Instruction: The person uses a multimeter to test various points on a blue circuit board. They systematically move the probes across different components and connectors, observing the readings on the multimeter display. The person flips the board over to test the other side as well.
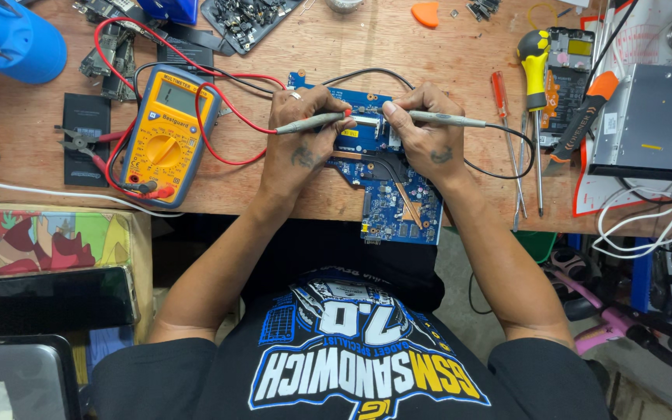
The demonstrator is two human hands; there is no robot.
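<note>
Both hands rest over a blue circuit board (398,204) at the near edge of the wooden table (476,78). The left hand (299,146) pinches a red-tipped probe (313,122), the right hand (427,134) a black-leaded probe (445,118), tips close together. A yellow multimeter (167,134) lies to the left, screwdrivers (534,85) to the right.

Both forearms are reaching up from the bench's near edge and angling inward toward its middle. The left hand (299,144) is curling its fingers into a pinching grip, knuckles up, thumb tucked beneath. The right hand (426,132) is mirroring it, fingers bent and closed, wrist slightly cocked, just beside the left.
</note>
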